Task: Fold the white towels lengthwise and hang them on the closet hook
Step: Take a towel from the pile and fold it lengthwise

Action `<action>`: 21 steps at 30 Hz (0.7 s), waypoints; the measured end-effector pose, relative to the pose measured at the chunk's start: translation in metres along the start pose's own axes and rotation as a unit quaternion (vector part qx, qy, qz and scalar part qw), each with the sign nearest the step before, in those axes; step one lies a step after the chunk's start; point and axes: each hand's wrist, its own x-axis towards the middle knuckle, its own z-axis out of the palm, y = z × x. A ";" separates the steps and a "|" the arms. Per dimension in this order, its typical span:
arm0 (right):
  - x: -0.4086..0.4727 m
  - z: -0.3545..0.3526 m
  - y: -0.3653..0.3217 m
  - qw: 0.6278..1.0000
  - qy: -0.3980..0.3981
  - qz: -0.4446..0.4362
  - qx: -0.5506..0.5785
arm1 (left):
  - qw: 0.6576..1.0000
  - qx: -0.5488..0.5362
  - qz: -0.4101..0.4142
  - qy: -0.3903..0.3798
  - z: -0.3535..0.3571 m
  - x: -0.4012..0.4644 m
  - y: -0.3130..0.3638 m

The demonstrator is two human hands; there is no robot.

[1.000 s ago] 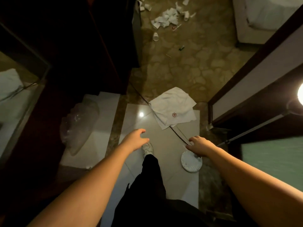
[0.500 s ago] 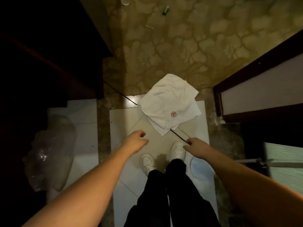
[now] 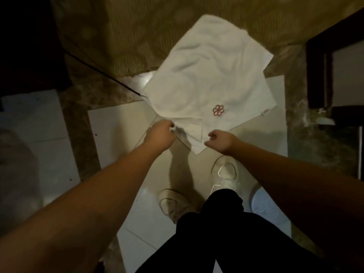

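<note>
A pile of white towels [image 3: 206,75] lies crumpled on the floor, half on the patterned carpet and half on the pale tiles; the top one bears a small red flower emblem [image 3: 218,110]. My left hand [image 3: 160,133] pinches the pile's near-left edge with curled fingers. My right hand [image 3: 221,140] hovers just right of the near corner of the lower towel [image 3: 197,143], thumb and fingers loosely curled with nothing in them. No closet hook is in view.
My white shoes [image 3: 224,172] stand on the tiles just below the towels. A round white slotted disc [image 3: 264,205] lies at the right, a clear plastic bag [image 3: 17,174] at the left. A dark cord [image 3: 102,75] runs under the towels. A dark door frame [image 3: 319,75] stands right.
I have bent down and the towels fill more of the view. Both hands moved forward to the pile's near edge, and the left hand has taken hold of it.
</note>
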 end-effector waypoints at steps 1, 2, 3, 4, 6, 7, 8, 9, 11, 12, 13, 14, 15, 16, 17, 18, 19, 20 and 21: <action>0.016 0.005 -0.001 1.000 0.005 0.000 0.026 | 1.000 0.013 0.013 0.014 0.007 0.016 0.002; 0.030 0.009 -0.003 0.998 0.017 -0.001 0.053 | 0.999 0.025 0.026 0.024 0.013 0.030 0.003; 0.042 0.013 -0.004 0.996 0.035 -0.003 0.081 | 0.998 0.041 0.036 0.028 0.019 0.044 0.004; 0.053 0.016 -0.005 0.992 0.052 -0.003 0.115 | 0.997 0.063 0.040 0.028 0.024 0.055 0.003; 0.071 0.022 -0.008 0.980 0.077 0.002 0.186 | 0.992 0.116 0.035 0.021 0.033 0.072 -0.002; 0.078 0.024 -0.009 0.975 0.086 0.007 0.207 | 0.990 0.137 0.031 0.017 0.036 0.076 -0.005; 0.082 0.026 -0.010 0.973 0.090 0.012 0.211 | 0.987 0.156 0.030 0.010 0.037 0.078 -0.007; 0.084 0.028 -0.011 0.977 0.086 0.015 0.197 | 0.984 0.176 0.036 0.004 0.037 0.077 -0.009; 0.080 0.031 -0.015 0.987 0.071 0.013 0.141 | 0.977 0.203 0.058 -0.009 0.034 0.067 -0.010; 0.072 0.032 -0.017 0.990 0.073 0.005 0.118 | 0.977 0.198 0.074 -0.016 0.030 0.058 -0.010; 0.062 0.032 -0.020 0.992 0.084 -0.009 0.099 | 0.979 0.182 0.093 -0.024 0.026 0.048 -0.010; 0.048 0.031 -0.023 0.992 0.100 -0.028 0.070 | 0.980 0.160 0.117 -0.028 0.021 0.035 -0.011; 0.032 0.028 -0.028 0.993 0.104 -0.054 0.032 | 0.981 0.134 0.136 -0.033 0.015 0.020 -0.010; 0.015 0.025 -0.032 0.992 0.095 -0.079 -0.010 | 0.983 0.103 0.146 -0.040 0.008 0.005 -0.007; -0.003 0.022 -0.037 0.992 0.075 -0.097 -0.043 | 0.986 0.071 0.144 -0.051 0.001 -0.011 -0.004; -0.020 0.017 -0.043 0.991 0.052 -0.105 -0.060 | 0.988 0.042 0.132 -0.064 -0.008 -0.027 0.001; -0.038 0.012 -0.047 0.992 0.033 -0.105 -0.059 | 0.990 0.021 0.121 -0.073 -0.018 -0.043 0.006; -0.056 0.007 -0.052 0.994 0.021 -0.102 -0.040 | 0.991 0.006 0.112 -0.077 -0.029 -0.058 0.013; -0.076 0.000 -0.058 0.995 0.018 -0.102 -0.010 | 0.992 -0.013 0.107 -0.073 -0.042 -0.074 0.020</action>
